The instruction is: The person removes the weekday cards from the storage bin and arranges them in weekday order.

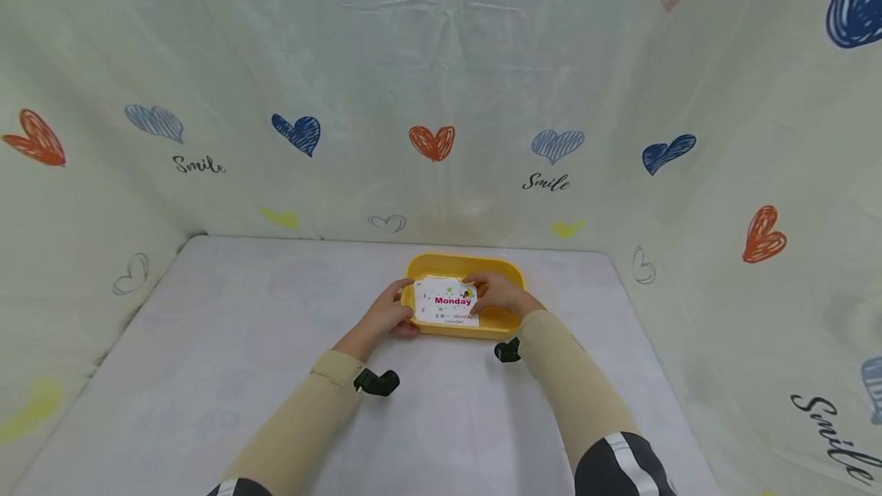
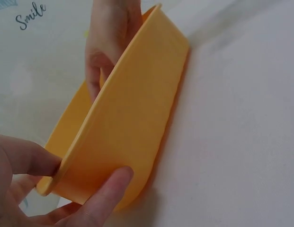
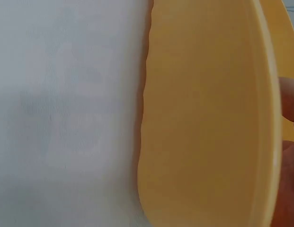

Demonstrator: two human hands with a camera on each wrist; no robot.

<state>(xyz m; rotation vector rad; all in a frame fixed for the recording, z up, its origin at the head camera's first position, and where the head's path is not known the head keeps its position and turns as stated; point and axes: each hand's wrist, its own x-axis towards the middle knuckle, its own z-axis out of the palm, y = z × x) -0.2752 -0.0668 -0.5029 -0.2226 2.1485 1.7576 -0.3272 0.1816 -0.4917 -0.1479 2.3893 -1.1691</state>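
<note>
A yellow plastic tray [image 1: 498, 320] with rounded corners stands on the table. In it lies a white card [image 1: 441, 312] printed "Monday" in red, with small coloured pictures. My left hand [image 1: 379, 316] grips the tray's left end; in the left wrist view, fingers [image 2: 35, 158] lie over the rim and against the outer wall. My right hand [image 1: 501, 293] reaches inside the tray and pinches the card's right edge. The right wrist view shows mostly the tray's outer side [image 3: 203, 113], which hides much of that hand, and the card is out of sight there.
A white cloth covers the table [image 1: 227, 343]. Behind and at both sides hangs a pale curtain [image 1: 482, 83] with hearts and the word "Smile". The tray stands near the table's far edge. Both wrists carry small black devices [image 1: 377, 383].
</note>
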